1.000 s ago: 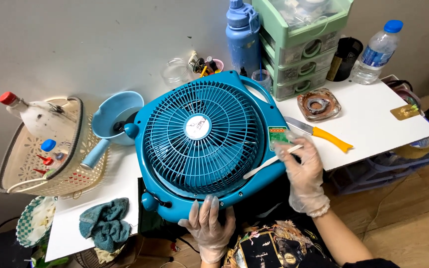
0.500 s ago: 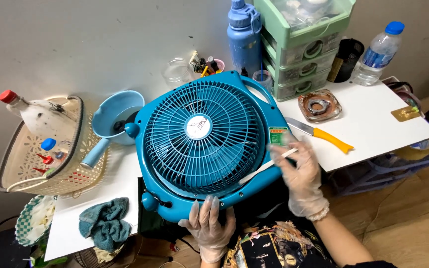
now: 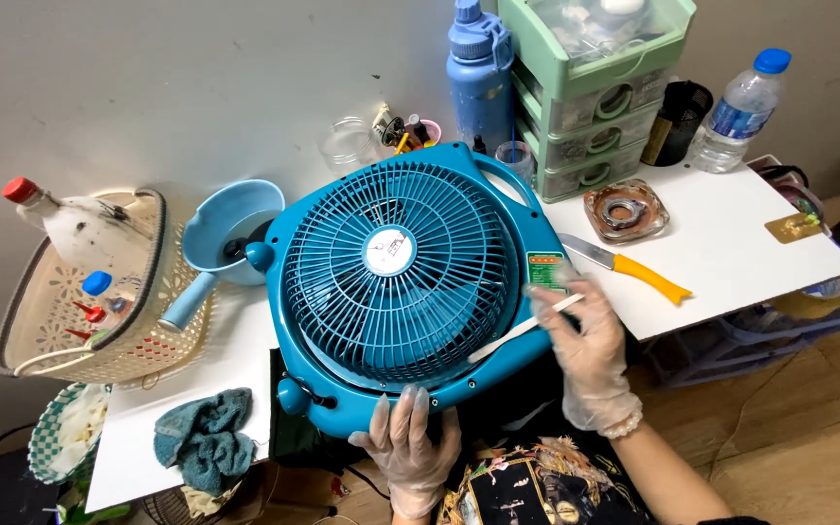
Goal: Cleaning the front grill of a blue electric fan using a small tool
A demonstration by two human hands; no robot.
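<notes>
A blue box fan [image 3: 401, 282] lies face up across the gap between two white boards, its round grille toward me. My left hand [image 3: 407, 449], in a clear glove, presses on the fan's near edge with fingers together. My right hand [image 3: 585, 340], also gloved, grips a thin white stick [image 3: 522, 331] whose tip rests on the grille's lower right rim, beside a green and red label [image 3: 543, 267].
A yellow-handled knife [image 3: 629, 264] and a brown glass ashtray [image 3: 624, 209] lie on the right white board [image 3: 731, 253]. Green drawers [image 3: 595, 97], a blue flask [image 3: 478, 73] and a water bottle [image 3: 741, 107] stand behind. Left: a blue scoop [image 3: 221, 233], a basket [image 3: 80, 292], a teal cloth [image 3: 206, 442].
My right hand has shifted slightly down and left with the stick along the fan's rim. My left hand has stayed in place.
</notes>
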